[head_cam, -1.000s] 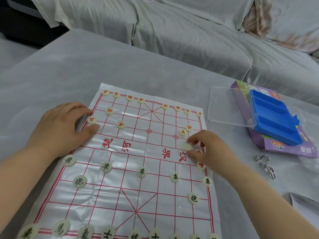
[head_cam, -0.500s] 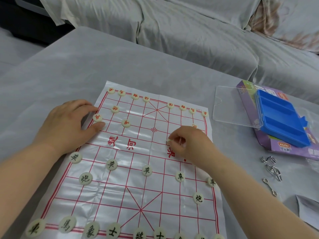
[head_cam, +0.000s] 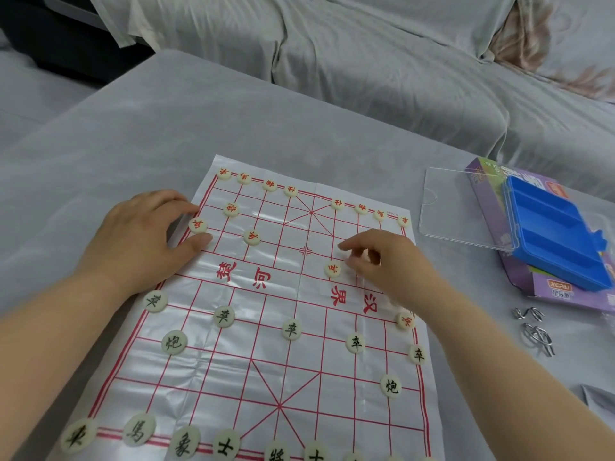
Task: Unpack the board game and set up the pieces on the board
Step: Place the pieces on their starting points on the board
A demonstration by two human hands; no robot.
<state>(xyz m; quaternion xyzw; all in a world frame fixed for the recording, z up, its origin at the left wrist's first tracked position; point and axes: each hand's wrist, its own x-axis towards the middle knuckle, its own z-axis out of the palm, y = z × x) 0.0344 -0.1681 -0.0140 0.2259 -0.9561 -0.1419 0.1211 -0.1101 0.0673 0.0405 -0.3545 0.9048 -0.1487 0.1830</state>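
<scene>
- The right hand (head_cam: 382,264) is over the board's far right part, its fingers loosely curled and pinching nothing visible.
- A round cream piece with a red character (head_cam: 332,269) lies just beside its thumb.
- The left hand (head_cam: 139,241) lies flat with straight fingers, pressing the left edge of the white plastic board sheet with a red grid (head_cam: 299,377).
- Black-lettered cream discs (head_cam: 291,329) fill the near rows.
- To the right, a blue plastic tray (head_cam: 549,234) sits on a purple cardboard box (head_cam: 545,294), next to a clear plastic lid (head_cam: 466,211).

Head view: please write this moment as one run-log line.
left hand: presses board edge | right hand: fingers curled beside red piece | blue tray: right of board
</scene>
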